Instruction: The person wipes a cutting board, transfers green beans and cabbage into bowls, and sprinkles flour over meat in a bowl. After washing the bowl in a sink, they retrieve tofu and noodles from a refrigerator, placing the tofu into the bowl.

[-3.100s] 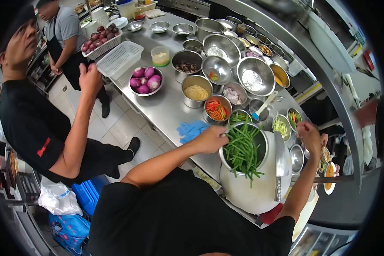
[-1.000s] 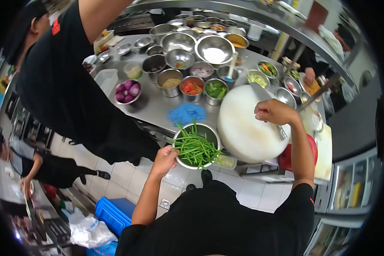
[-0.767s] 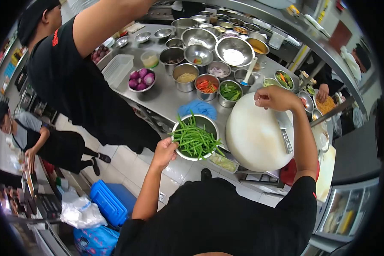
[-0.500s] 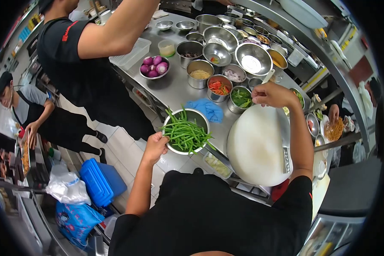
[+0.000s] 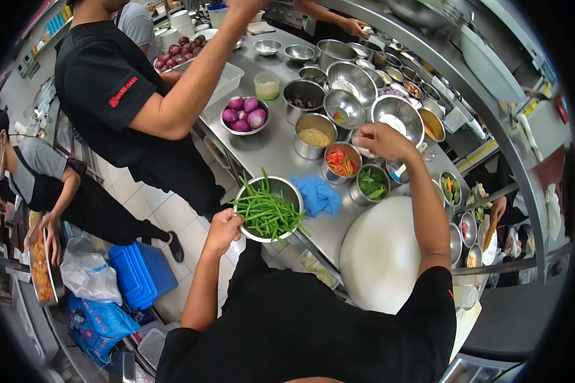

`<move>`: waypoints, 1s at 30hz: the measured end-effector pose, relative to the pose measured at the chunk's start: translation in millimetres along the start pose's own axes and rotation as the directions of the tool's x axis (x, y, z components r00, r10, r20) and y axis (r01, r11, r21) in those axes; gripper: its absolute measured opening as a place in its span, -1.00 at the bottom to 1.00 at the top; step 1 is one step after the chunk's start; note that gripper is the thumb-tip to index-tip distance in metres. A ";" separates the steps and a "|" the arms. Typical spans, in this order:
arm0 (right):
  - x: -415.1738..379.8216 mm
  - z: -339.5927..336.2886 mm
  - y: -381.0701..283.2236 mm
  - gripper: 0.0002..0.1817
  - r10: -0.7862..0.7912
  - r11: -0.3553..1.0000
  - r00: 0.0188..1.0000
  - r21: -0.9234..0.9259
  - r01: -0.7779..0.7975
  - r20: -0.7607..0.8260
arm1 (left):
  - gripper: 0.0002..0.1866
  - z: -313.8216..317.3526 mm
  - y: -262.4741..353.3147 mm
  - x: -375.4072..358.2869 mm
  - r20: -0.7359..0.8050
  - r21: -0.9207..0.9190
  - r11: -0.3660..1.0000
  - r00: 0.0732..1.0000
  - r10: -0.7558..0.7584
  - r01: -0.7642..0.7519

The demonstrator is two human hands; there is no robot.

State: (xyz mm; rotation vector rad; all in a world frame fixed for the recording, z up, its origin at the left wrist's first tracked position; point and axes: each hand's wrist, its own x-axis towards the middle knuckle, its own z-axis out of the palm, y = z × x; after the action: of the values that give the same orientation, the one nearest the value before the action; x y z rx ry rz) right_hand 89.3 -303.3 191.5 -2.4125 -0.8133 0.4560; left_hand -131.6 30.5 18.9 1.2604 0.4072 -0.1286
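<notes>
Left grip pinched on the left rim of the bowl, centre-left of frame; bowl lies right of it, by the tabletop's near edge. Green beans heaped inside, mostly slanting upper left to lower right. Right grip farther off, upper right of centre, fingers curled; can't tell if holding anything. Blue cloth just right of bowl.
</notes>
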 end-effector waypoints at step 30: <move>179.1 3.6 61.8 -0.81 0.062 0.995 0.995 0.082 -0.056 -0.074 | -0.89 -10.6 50.6 94.5 0.168 0.050 0.997 0.984 -0.062 0.054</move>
State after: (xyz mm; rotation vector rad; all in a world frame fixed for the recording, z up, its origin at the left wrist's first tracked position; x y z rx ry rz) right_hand 251.5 -229.3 127.1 -2.3693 -0.6801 0.4086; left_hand -30.9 68.1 27.0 1.2719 0.2957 -0.2943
